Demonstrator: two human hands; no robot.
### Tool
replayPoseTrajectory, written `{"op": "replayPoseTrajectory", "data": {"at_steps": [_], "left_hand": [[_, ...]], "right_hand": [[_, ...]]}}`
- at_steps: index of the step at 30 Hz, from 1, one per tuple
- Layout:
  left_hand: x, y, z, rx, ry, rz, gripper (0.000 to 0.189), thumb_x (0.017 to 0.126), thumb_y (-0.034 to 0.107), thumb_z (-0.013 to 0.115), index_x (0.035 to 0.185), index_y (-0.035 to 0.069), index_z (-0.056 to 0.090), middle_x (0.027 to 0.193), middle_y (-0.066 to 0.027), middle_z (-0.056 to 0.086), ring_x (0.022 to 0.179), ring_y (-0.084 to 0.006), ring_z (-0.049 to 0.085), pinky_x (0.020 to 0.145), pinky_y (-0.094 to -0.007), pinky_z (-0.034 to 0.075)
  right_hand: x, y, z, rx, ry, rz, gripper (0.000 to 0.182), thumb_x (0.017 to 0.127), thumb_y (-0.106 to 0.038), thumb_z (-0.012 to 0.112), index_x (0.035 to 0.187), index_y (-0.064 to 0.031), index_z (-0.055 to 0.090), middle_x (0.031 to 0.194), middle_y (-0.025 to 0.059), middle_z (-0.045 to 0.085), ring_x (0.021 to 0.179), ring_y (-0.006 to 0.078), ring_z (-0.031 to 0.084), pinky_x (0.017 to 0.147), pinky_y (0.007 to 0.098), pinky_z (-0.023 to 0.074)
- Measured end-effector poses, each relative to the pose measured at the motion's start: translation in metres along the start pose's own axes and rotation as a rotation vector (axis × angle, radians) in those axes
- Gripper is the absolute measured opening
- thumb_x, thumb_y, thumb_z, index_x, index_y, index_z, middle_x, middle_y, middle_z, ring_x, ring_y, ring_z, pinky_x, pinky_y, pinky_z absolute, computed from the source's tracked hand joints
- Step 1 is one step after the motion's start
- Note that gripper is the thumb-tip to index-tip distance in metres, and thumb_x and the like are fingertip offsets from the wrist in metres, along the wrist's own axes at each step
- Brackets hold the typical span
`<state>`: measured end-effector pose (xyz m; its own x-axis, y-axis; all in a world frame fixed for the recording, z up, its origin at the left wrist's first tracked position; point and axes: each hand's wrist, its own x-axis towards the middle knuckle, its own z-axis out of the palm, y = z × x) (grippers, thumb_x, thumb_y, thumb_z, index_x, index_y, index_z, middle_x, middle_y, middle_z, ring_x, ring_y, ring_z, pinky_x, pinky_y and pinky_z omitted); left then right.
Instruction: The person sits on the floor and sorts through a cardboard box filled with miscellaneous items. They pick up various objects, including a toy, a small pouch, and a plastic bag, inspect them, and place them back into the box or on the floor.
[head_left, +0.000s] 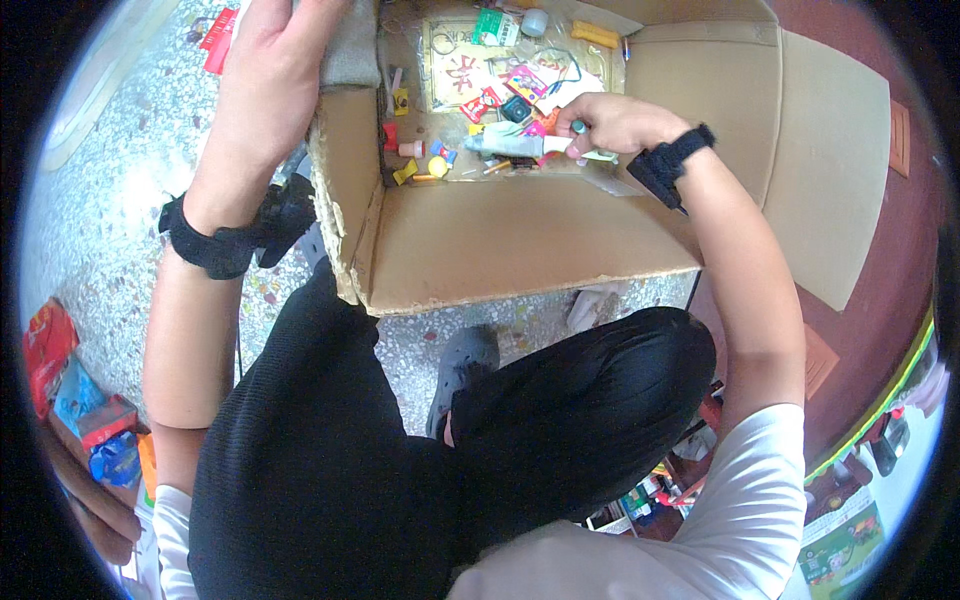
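My right hand reaches into an open cardboard box. Its fingers are closed around a slim stick with a teal end. Right by the fingertips lies a pale translucent tube with a white end, and I cannot tell whether they touch it. Around it are a dark square piece, a red wrapped candy and a pink packet. At the box's left wall, my left hand is beside a grey cloth draped over the edge; its fingertips are out of view.
On the box floor are a cream printed sheet, a green-and-white packet, a yellow bar-shaped piece and a yellow ball. A cardboard flap spreads over a dark red surface. Colourful bags lie at left on the speckled floor.
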<state>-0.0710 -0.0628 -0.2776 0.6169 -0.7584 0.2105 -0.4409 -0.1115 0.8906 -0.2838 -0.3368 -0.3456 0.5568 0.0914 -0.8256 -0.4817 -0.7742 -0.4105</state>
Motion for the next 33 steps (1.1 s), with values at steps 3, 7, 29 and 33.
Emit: {"op": "replayPoseTrajectory", "data": {"at_steps": [3,7,29,33], "left_hand": [[-0.005,0.014,-0.007,-0.106,-0.027,-0.085,0.073,0.102,0.039,0.049,0.156,-0.002,0.024,0.159,-0.0191,0.032,0.146,-0.0305,0.031,0.12,-0.0402,0.026],[-0.015,-0.008,0.005,-0.335,0.048,-0.208,0.067,0.106,0.037,0.048,0.16,0.007,0.021,0.161,-0.0126,0.03,0.146,-0.0225,0.033,0.119,-0.0343,0.028],[-0.021,-0.016,0.016,-0.859,0.23,-0.634,0.036,0.11,0.031,0.041,0.13,0.003,0.054,0.112,-0.0045,0.065,0.1,-0.0111,0.062,0.087,-0.028,0.052],[-0.02,-0.021,0.017,-0.894,0.23,-0.617,0.036,0.111,0.03,0.041,0.132,0.002,0.053,0.113,-0.0051,0.065,0.101,-0.0111,0.062,0.088,-0.028,0.051]], "right_hand": [[-0.016,-0.017,-0.02,0.266,0.015,-0.049,0.015,0.094,-0.013,0.068,0.106,-0.0046,0.064,0.09,0.0027,0.066,0.088,0.0166,0.061,0.08,0.0341,0.0475],[-0.035,-0.042,-0.03,0.709,0.171,-0.373,0.018,0.1,-0.009,0.06,0.114,-0.0016,0.054,0.088,0.0017,0.062,0.077,0.0095,0.06,0.074,0.0256,0.0496],[-0.033,-0.19,-0.022,1.053,0.424,-0.434,0.023,0.101,-0.022,0.061,0.096,-0.0005,0.068,0.066,-0.0018,0.058,0.056,0.0048,0.053,0.05,0.0226,0.0427],[-0.041,-0.182,-0.016,0.992,0.44,-0.366,0.022,0.101,-0.022,0.062,0.095,-0.001,0.068,0.065,-0.002,0.057,0.055,0.0051,0.052,0.049,0.0223,0.0409]]}}
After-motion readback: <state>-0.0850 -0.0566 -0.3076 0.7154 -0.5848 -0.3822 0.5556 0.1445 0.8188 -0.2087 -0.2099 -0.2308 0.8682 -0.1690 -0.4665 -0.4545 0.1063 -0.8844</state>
